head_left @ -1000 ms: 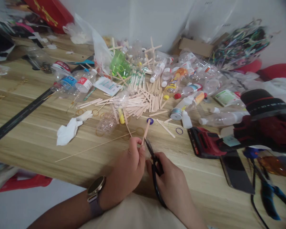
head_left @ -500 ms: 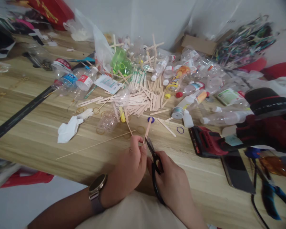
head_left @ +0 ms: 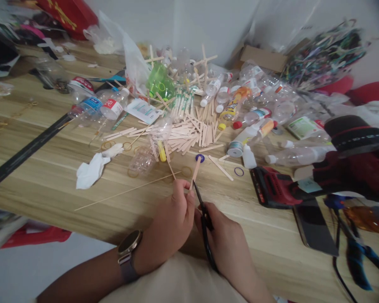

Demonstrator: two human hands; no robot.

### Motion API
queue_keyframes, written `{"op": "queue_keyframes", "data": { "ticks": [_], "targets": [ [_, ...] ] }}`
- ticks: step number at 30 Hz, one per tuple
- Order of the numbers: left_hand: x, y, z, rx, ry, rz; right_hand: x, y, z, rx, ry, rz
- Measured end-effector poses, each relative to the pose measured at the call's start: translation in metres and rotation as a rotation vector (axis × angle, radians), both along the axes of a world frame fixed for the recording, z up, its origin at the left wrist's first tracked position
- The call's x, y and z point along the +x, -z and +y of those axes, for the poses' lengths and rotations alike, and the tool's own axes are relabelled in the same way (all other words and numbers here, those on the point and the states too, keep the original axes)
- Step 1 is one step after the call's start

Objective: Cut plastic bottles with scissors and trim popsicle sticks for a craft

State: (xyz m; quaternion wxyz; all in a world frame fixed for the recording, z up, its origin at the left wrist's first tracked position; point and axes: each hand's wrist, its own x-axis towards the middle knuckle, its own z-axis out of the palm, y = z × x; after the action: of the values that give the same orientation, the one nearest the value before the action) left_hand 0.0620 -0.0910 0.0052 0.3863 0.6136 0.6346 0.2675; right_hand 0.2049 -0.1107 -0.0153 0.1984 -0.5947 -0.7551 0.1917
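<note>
My left hand (head_left: 177, 214), with a watch at its wrist, pinches a flat wooden stick (head_left: 195, 170) that points away from me. The stick's far end lies over a blue cap (head_left: 200, 158). Black scissors (head_left: 204, 214) are gripped in my right hand (head_left: 225, 235), and their narrow blades meet the stick just beyond my left fingertips. A second thin stick (head_left: 171, 168) rises from beside my left fingers towards a clear cut plastic piece (head_left: 142, 160) with a yellow part (head_left: 161, 151).
Loose wooden sticks (head_left: 186, 136) and plastic bottles (head_left: 246, 115) fill the middle and back. At right are a red-black power tool (head_left: 274, 187), a phone (head_left: 314, 227) and pliers (head_left: 360, 256). White tissue (head_left: 91, 170) lies left, near a long black strip (head_left: 28, 149).
The scissor blades have moved closer together at the stick, and the fingers of my right hand have drawn in slightly. My left hand has stayed where it was.
</note>
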Motion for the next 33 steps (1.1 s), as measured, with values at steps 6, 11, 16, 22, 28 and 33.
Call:
{"op": "queue_keyframes", "data": {
  "ticks": [6, 11, 16, 22, 28, 33],
  "targets": [
    [-0.002, 0.003, 0.0, 0.01, 0.009, -0.064, -0.004, -0.003, 0.0, -0.235, 0.007, 0.284],
    [-0.004, 0.004, -0.001, 0.015, 0.002, -0.128, -0.011, -0.01, -0.004, -0.605, 0.027, 0.689],
    [-0.007, 0.006, -0.002, 0.042, -0.033, -0.166, -0.012, 0.0, -0.002, -0.68, 0.246, 0.977],
    [-0.012, 0.005, 0.0, -0.006, 0.024, -0.247, 0.003, 0.006, 0.004, -0.206, 0.248, 0.569],
    [-0.013, 0.003, 0.003, -0.069, -0.082, -0.332, 0.009, 0.0, 0.004, -0.06, 0.175, 0.405],
    [-0.014, 0.004, 0.005, -0.071, -0.086, -0.328, 0.016, 0.004, -0.004, 0.027, 0.136, 0.196]
  ]
}}
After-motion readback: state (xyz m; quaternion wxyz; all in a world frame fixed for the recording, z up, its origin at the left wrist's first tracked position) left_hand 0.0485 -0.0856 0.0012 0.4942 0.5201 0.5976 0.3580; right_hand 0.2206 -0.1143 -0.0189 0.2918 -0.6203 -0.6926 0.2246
